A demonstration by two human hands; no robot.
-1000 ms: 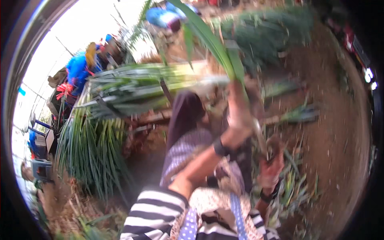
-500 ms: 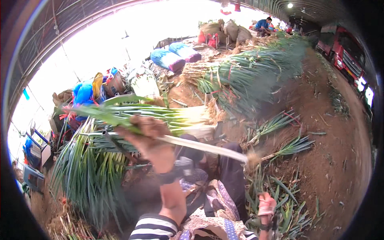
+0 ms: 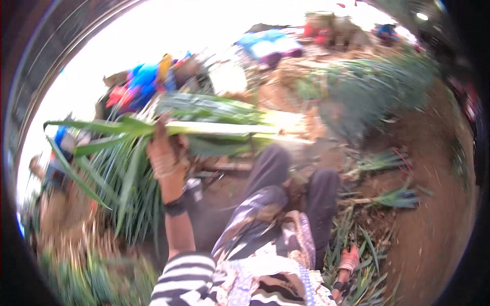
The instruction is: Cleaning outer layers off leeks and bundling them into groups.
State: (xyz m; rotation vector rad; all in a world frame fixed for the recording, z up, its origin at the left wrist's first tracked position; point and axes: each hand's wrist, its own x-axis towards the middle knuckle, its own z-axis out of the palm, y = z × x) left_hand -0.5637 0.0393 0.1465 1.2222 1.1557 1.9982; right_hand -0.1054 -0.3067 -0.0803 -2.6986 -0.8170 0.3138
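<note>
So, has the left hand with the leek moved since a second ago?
Yes: the left hand went leftward, from past the pale end of the stacked leeks to over their leafy part.

the brown dirt floor (image 3: 429,214) bears a big heap of leeks (image 3: 377,94) toward the far right, two small bunches (image 3: 395,198) nearer, loose leaves (image 3: 375,247) at lower right, and blurred greenery (image 3: 97,278) at lower left. a low rack (image 3: 229,167) carries a pile of leeks (image 3: 214,107) lying sideways.
</note>
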